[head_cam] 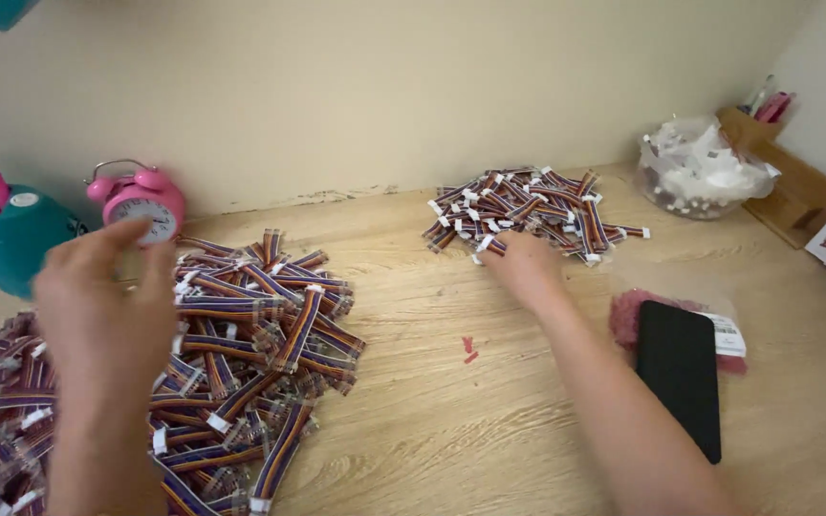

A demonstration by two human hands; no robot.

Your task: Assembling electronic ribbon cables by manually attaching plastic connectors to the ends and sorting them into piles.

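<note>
My left hand (105, 296) hovers raised over a large heap of striped ribbon cables with white connectors (241, 363) at the left of the wooden table; its fingers are spread and I see nothing in it. My right hand (525, 268) reaches far forward to a smaller pile of the same cables (528, 205) at the back of the table. Its fingers rest on the near edge of that pile, touching one cable; whether it grips the cable is hidden by the hand.
A pink alarm clock (138, 199) and a teal holder (7, 234) stand at the back left. A black phone (679, 368) lies on a pink bag at the right. A clear bag of white parts (705, 172) and a wooden box (791, 186) sit at the back right.
</note>
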